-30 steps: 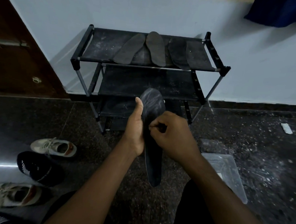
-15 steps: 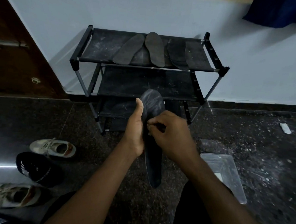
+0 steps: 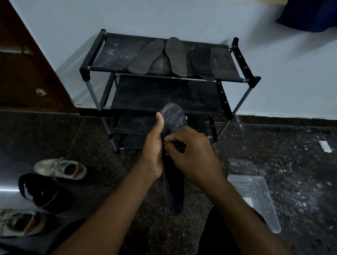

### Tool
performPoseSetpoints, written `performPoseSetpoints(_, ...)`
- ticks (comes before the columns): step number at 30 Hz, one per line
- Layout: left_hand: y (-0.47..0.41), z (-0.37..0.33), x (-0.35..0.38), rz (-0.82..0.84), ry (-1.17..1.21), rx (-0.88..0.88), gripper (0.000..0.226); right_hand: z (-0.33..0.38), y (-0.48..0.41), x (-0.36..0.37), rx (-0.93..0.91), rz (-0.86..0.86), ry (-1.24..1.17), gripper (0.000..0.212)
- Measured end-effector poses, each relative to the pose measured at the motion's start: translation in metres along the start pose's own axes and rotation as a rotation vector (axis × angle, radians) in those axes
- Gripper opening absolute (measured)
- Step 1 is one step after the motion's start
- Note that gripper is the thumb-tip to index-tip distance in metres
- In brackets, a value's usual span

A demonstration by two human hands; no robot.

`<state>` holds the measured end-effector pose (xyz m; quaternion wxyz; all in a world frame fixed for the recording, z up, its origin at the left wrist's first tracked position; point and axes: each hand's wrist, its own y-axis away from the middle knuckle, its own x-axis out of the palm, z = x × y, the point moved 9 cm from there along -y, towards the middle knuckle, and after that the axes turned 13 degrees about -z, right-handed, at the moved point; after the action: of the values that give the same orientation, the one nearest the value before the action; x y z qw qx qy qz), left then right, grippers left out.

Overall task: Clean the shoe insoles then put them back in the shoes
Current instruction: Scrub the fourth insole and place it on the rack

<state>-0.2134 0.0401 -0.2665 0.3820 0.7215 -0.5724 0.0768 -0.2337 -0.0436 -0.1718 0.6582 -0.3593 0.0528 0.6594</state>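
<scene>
Right now the left hand (image 3: 153,146) grips a dark insole (image 3: 172,188) from its left edge, with the thumb stretched straight up along the face and the fingers hidden behind. The right hand (image 3: 195,158) is curled over the middle of the same insole, its thumb and forefinger pressed together and pinching at the surface beside the left thumb. Whether anything small sits between those fingertips, I cannot tell. The insole is held upright in front of the person, its broad pale-streaked end pointing away and its narrow end hanging down between the forearms, clear of the floor (image 3: 96,143). Just to the right, near the right forearm, a clear plastic container (image 3: 266,210) lies on the floor. To the left stand a beige sneaker (image 3: 62,168), a black shoe (image 3: 41,191) and, nearest, a second beige sneaker (image 3: 16,222). Farther off, a black shoe rack (image 3: 113,54) stands against the pale wall, and three other insoles (image 3: 176,56) lie side by side on its top shelf. A brown door (image 3: 20,71) fills the far left, and a blue cloth (image 3: 316,14) hangs at the far right.
</scene>
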Motion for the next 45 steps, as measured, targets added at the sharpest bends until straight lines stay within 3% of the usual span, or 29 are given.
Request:
performPoseSetpoints(4, 0.008, -0.005, 0.004, 0.033, 0.053, -0.047, 0.079, 0.002, 0.007, 0.009, -0.026, 0.129, 0.006, 0.008)
performPoseSetpoints(11, 0.004, -0.011, 0.005, 0.060, 0.172, -0.031, 0.079, -0.019, 0.001, -0.012, 0.098, -0.046, 0.022, 0.010)
performPoseSetpoints(22, 0.004, -0.017, 0.003, 0.075, 0.186, -0.022, 0.080, -0.028, 0.004, -0.006, 0.258, 0.069, -0.117, 0.009)
performPoseSetpoints(26, 0.000, -0.021, -0.004, 0.024, 0.169, 0.000, 0.074, -0.025, 0.006, 0.000, 0.226, 0.123, -0.120, 0.009)
performPoseSetpoints(32, 0.007, -0.020, 0.001, 0.016, 0.070, 0.023, 0.078, -0.016, -0.001, -0.016, 0.070, -0.065, 0.022, 0.007)
performPoseSetpoints(40, 0.010, -0.016, -0.001, 0.002, 0.102, 0.000, 0.085, -0.002, 0.004, 0.013, -0.064, 0.155, 0.155, 0.012)
performPoseSetpoints(45, 0.012, -0.012, 0.006, 0.030, 0.061, -0.015, 0.083, -0.010, -0.004, 0.000, -0.040, 0.033, 0.220, 0.015)
